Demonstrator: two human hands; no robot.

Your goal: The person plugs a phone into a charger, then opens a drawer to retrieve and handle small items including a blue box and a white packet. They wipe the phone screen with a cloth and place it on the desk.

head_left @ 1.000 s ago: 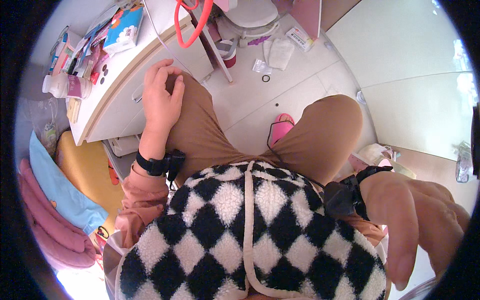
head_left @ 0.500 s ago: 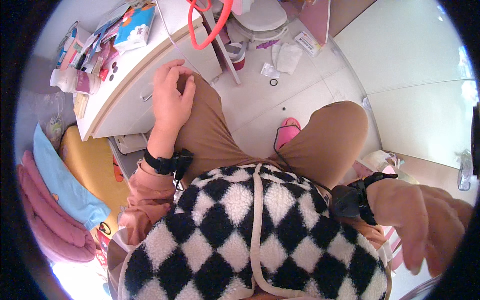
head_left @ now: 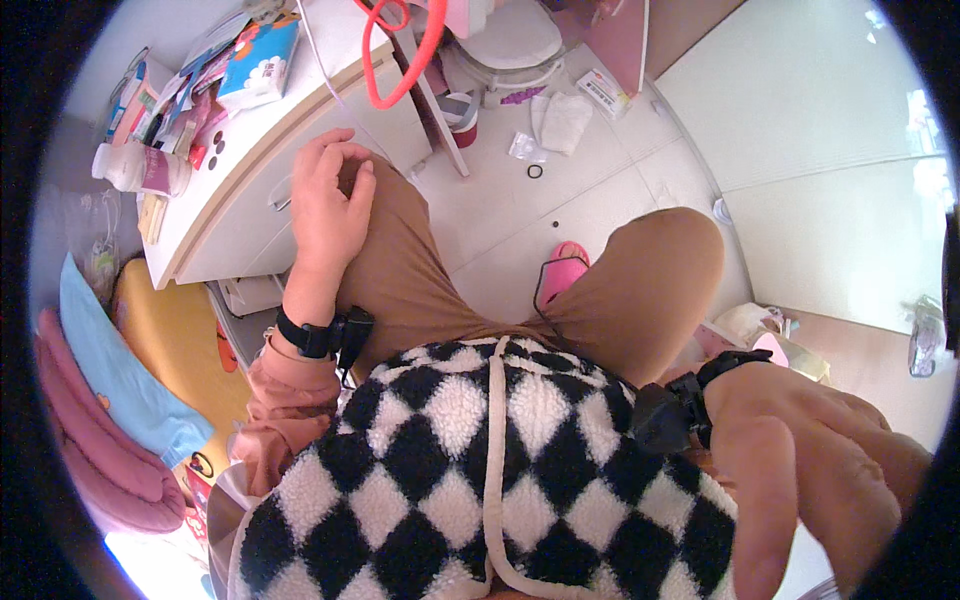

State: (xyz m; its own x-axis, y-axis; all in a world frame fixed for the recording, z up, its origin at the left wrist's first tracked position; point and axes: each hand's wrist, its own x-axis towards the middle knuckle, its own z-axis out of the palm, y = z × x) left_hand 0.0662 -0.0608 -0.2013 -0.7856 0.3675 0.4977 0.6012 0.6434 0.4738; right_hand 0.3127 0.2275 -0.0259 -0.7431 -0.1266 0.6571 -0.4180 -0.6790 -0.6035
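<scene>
My left hand (head_left: 330,205) rests on my left knee, over the brown trousers (head_left: 400,250). Its fingers lie loosely bent with the thumb apart, and nothing is in it. At the lower right, my right hand (head_left: 810,450) is held up close to the view, thumb and fingers apart, with nothing seen in it; its fingertips run into the dark rim. Each wrist wears a black strap with a small box, the left wristband (head_left: 325,333) and the right wristband (head_left: 685,405). A black-and-white checked fleece vest (head_left: 470,470) covers my body.
On the left stands a white desk (head_left: 225,185) with a white bottle (head_left: 140,168) and a blue tissue pack (head_left: 258,65). A red loop (head_left: 400,95) hangs near its corner. Beyond my knees are a white chair (head_left: 510,40), a white cloth (head_left: 562,120) and a black ring (head_left: 535,171) on the floor.
The view has shifted slightly. My right hand has moved a little inward and looks larger, its thumb hanging lower. My left hand stays on the knee.
</scene>
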